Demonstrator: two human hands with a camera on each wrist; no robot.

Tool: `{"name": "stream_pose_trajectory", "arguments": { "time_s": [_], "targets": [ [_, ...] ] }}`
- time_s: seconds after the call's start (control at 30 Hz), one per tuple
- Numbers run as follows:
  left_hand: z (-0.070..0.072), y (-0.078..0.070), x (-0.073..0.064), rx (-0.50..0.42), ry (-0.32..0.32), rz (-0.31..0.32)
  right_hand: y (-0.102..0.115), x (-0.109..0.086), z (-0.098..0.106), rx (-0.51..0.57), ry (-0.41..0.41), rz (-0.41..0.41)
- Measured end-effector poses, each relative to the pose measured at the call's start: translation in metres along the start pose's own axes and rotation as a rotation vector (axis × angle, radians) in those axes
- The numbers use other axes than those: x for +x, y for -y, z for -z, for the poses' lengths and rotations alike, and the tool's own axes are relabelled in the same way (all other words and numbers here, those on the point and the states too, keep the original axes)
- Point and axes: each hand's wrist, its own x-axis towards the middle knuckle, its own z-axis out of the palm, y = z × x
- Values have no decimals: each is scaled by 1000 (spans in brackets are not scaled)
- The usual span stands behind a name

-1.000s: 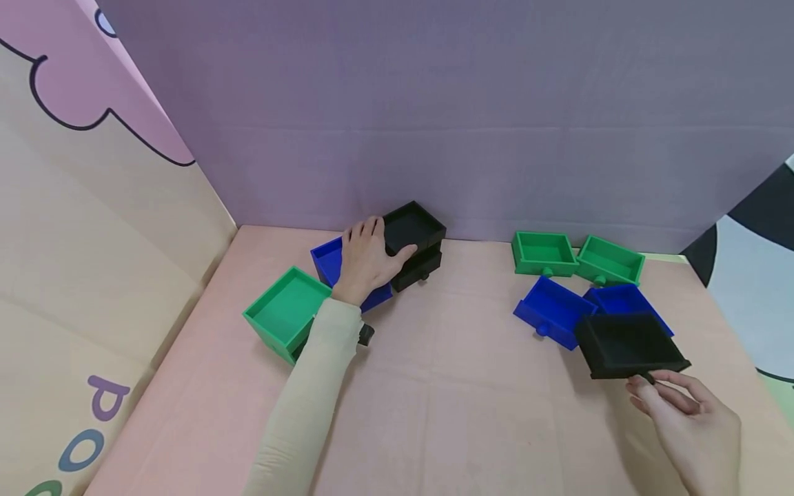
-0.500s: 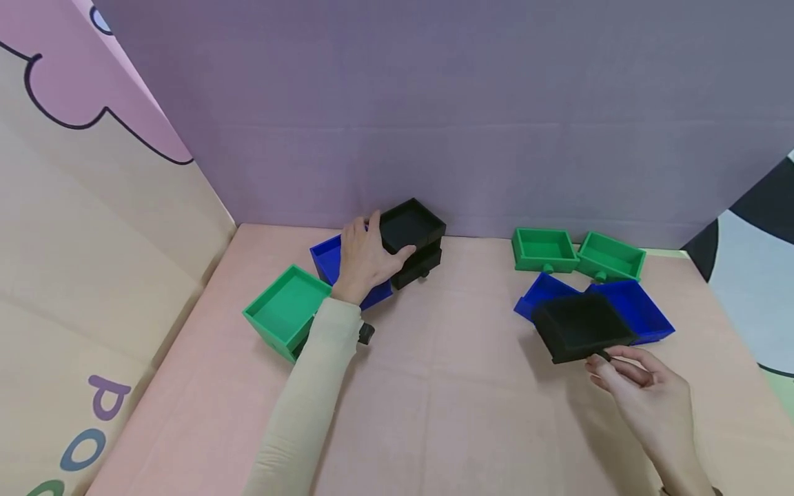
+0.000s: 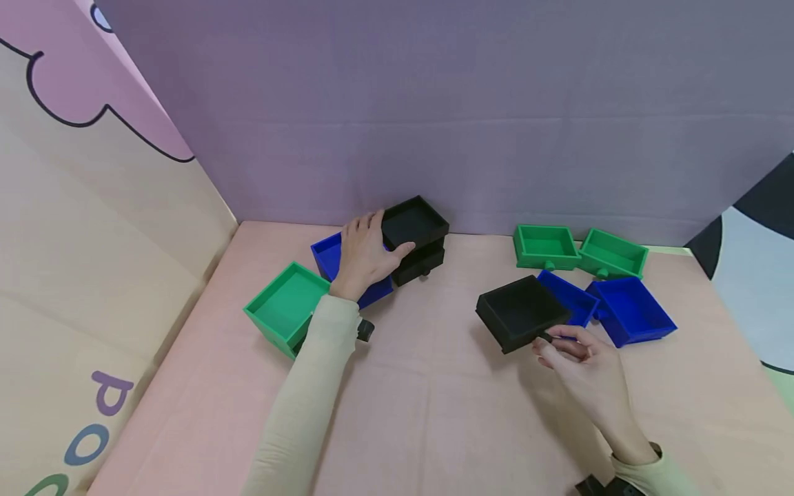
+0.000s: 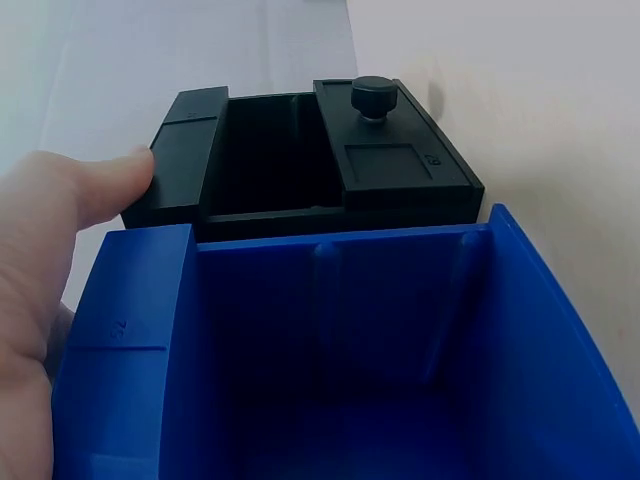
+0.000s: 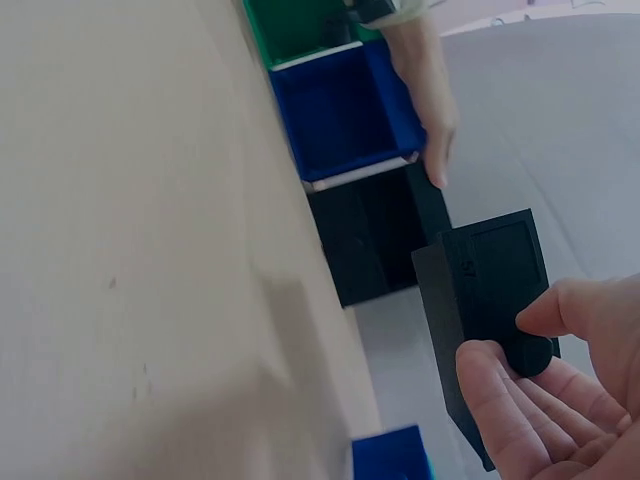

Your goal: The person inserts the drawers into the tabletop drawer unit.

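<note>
My right hand [image 3: 583, 372] pinches the round knob [image 5: 528, 352] of a black drawer [image 3: 521, 313] and holds it above the pink cloth, right of the black case. My left hand [image 3: 364, 262] lies across the blue case [image 4: 120, 320], its thumb reaching to the edge of the black case [image 3: 414, 220]. In the left wrist view, the black case has a dark open slot beside a front panel with a knob [image 4: 373, 97]. The blue case shows a wide opening. A green case [image 3: 287, 303] stands at the left, partly behind my sleeve.
Two green drawers, one left [image 3: 547, 249] and one right [image 3: 613, 256], sit at the back right. Before them lie two blue drawers, one left [image 3: 573, 301] and one right [image 3: 634, 313]. A purple-grey cloth wall [image 3: 471, 124] stands behind; a patterned panel [image 3: 112, 241] borders the left.
My right hand has carried the black drawer leftward, off the blue drawers and toward the black case. One blue drawer has shifted slightly. My left hand stays in place.
</note>
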Motion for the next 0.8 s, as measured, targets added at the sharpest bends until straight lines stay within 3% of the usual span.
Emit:
{"name": "stream_pose_trajectory", "arguments": {
  "time_s": [0.2, 0.47, 0.8],
  "targets": [
    [-1, 0, 1, 4, -8, 1, 0, 7, -19, -45, 16, 30],
    [-3, -4, 5, 8, -7, 42, 5, 25, -37, -23, 22, -37],
    [-3, -4, 4, 35, 28, 75, 2, 43, -56, -5, 102, -121]
  ]
}}
